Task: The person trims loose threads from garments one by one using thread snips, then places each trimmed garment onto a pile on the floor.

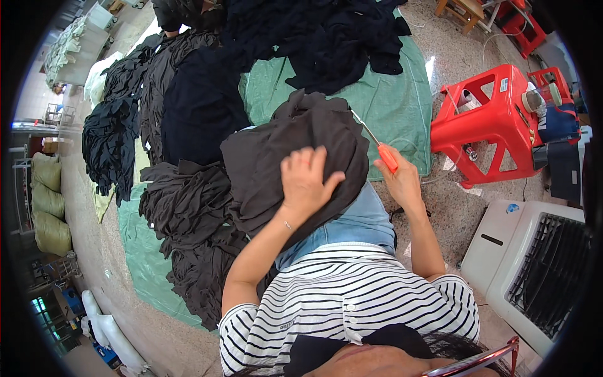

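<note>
A bundle of dark grey-brown cloth (295, 138) lies across my lap, over my blue jeans. On top of it rests my left hand (308, 182), fingers spread and a little blurred, with nothing held. My right hand (400, 177), off the bundle's right edge, is closed round the orange handle of a tool (387, 158). From that handle a thin metal shaft points up and left to the cloth's edge. Its tip is too fine to make out, so its exact kind is unclear.
More dark cloth heaps (188, 201) lie at the left, and navy ones (204, 103) farther off, on a green sheet (402, 94). At the right stand a red plastic stool (487, 119) and a white air cooler (502, 239). Another person's hand (171, 33) shows at the top left.
</note>
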A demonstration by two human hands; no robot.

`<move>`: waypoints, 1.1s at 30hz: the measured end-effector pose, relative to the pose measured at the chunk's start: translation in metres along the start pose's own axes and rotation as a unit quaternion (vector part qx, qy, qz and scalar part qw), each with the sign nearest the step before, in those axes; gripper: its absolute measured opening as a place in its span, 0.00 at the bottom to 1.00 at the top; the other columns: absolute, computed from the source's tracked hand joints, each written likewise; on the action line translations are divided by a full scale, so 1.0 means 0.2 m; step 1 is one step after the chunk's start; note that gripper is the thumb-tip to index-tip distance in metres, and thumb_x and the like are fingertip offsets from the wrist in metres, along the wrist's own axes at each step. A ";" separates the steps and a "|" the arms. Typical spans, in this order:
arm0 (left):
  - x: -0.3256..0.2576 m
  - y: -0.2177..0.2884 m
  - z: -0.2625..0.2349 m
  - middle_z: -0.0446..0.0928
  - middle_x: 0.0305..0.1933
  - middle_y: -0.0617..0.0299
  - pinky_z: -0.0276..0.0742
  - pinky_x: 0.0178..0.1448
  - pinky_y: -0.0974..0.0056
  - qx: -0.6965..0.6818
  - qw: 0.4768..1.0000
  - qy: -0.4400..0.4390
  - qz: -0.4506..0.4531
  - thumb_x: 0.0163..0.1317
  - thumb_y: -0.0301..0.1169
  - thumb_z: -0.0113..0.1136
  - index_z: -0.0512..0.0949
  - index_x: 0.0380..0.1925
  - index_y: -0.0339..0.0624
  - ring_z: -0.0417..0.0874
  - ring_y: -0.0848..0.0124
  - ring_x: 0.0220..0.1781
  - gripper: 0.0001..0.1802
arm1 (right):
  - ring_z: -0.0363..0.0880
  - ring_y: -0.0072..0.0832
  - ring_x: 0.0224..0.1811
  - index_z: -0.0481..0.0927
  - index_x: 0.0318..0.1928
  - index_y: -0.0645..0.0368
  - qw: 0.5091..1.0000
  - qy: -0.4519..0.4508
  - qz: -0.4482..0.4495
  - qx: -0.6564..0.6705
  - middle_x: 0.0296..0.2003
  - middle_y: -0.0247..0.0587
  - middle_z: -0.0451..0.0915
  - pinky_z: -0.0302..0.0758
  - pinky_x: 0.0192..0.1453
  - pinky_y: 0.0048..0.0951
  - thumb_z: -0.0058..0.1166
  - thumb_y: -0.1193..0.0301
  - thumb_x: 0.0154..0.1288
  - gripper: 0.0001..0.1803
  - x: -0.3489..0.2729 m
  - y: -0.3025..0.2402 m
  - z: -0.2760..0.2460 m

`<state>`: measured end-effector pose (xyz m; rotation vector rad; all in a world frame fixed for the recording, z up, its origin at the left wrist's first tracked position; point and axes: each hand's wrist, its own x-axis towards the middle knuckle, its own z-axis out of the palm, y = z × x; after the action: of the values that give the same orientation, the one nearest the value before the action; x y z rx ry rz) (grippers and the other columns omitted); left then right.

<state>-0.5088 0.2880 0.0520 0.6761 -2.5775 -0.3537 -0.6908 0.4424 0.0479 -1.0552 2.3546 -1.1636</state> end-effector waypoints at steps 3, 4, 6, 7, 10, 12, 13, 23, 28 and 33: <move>-0.12 0.01 0.08 0.73 0.36 0.58 0.70 0.42 0.57 -0.042 0.998 -0.037 0.005 0.53 0.31 0.71 0.78 0.40 0.44 0.76 0.60 0.39 0.15 | 0.86 0.51 0.43 0.79 0.60 0.50 0.999 -0.022 0.025 -0.031 0.41 0.52 0.86 0.80 0.43 0.41 0.64 0.58 0.66 0.24 0.03 -0.09 0.00; -0.12 0.03 0.07 0.73 0.33 0.60 0.70 0.40 0.58 -0.064 0.998 -0.010 0.018 0.53 0.29 0.70 0.78 0.36 0.44 0.76 0.60 0.37 0.12 | 0.86 0.51 0.43 0.79 0.60 0.50 0.999 -0.023 0.024 -0.031 0.41 0.52 0.86 0.80 0.43 0.41 0.64 0.58 0.66 0.24 0.03 -0.10 0.00; -0.10 0.09 0.00 0.69 0.29 0.62 0.67 0.36 0.59 -0.093 0.993 0.051 0.052 0.54 0.28 0.66 0.75 0.24 0.46 0.74 0.62 0.33 0.08 | 0.86 0.50 0.41 0.78 0.61 0.50 0.999 -0.016 0.016 -0.027 0.39 0.51 0.86 0.79 0.42 0.38 0.64 0.60 0.67 0.24 0.02 -0.12 -0.01; -0.09 0.13 -0.04 0.68 0.28 0.62 0.67 0.35 0.59 -0.102 0.992 0.038 0.060 0.54 0.28 0.67 0.74 0.24 0.46 0.74 0.62 0.32 0.08 | 0.86 0.50 0.41 0.78 0.61 0.50 0.999 -0.018 0.016 -0.028 0.39 0.51 0.86 0.79 0.42 0.38 0.64 0.60 0.67 0.24 0.02 -0.12 -0.02; -0.17 0.21 -0.03 0.70 0.28 0.61 0.73 0.32 0.57 -0.169 0.983 -0.028 0.064 0.50 0.28 0.70 0.75 0.24 0.45 0.76 0.61 0.29 0.10 | 0.86 0.50 0.41 0.78 0.61 0.50 0.999 -0.003 0.004 -0.040 0.39 0.51 0.86 0.79 0.42 0.39 0.64 0.60 0.67 0.25 0.01 -0.11 -0.04; -0.22 0.22 -0.01 0.73 0.30 0.59 0.78 0.33 0.55 -0.171 0.976 -0.134 0.025 0.55 0.36 0.70 0.78 0.26 0.46 0.81 0.58 0.31 0.11 | 0.85 0.51 0.43 0.79 0.59 0.51 0.999 -0.007 0.011 -0.049 0.42 0.51 0.86 0.80 0.43 0.43 0.64 0.56 0.65 0.25 0.00 -0.12 -0.05; -0.21 0.20 0.00 0.74 0.31 0.59 0.78 0.33 0.54 -0.163 0.969 -0.184 0.012 0.57 0.39 0.70 0.78 0.27 0.45 0.83 0.57 0.31 0.12 | 0.85 0.51 0.43 0.79 0.59 0.51 0.999 -0.006 0.015 -0.051 0.42 0.51 0.86 0.80 0.43 0.43 0.64 0.56 0.65 0.25 -0.01 -0.11 -0.05; 0.42 0.00 0.03 0.83 0.34 0.46 0.82 0.40 0.53 0.042 0.959 -0.219 -0.174 0.52 0.63 0.67 0.81 0.29 0.38 0.87 0.51 0.41 0.33 | 0.84 0.52 0.42 0.79 0.59 0.54 0.998 0.004 -0.019 -0.054 0.41 0.54 0.84 0.79 0.43 0.44 0.65 0.57 0.65 0.26 -0.06 -0.06 -0.03; 0.59 -0.13 0.19 0.84 0.36 0.42 0.81 0.48 0.48 -0.087 0.964 -0.185 -0.171 0.55 0.48 0.66 0.84 0.32 0.35 0.86 0.45 0.43 0.23 | 0.84 0.52 0.40 0.79 0.59 0.54 0.998 0.018 -0.017 -0.065 0.40 0.53 0.84 0.79 0.43 0.44 0.66 0.58 0.64 0.25 -0.04 -0.07 -0.04; 0.69 -0.45 0.23 0.82 0.30 0.56 0.76 0.39 0.61 -0.443 0.872 -0.010 -0.207 0.55 0.32 0.72 0.82 0.33 0.33 0.81 0.66 0.32 0.13 | 0.85 0.47 0.48 0.79 0.60 0.56 0.998 0.003 0.023 -0.059 0.47 0.52 0.84 0.79 0.51 0.38 0.66 0.64 0.65 0.24 -0.03 -0.10 -0.06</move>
<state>-0.6016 0.1474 0.0308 0.8246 -1.9126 -1.5499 -0.6833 0.4451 0.0711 -1.0307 2.4638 -1.0245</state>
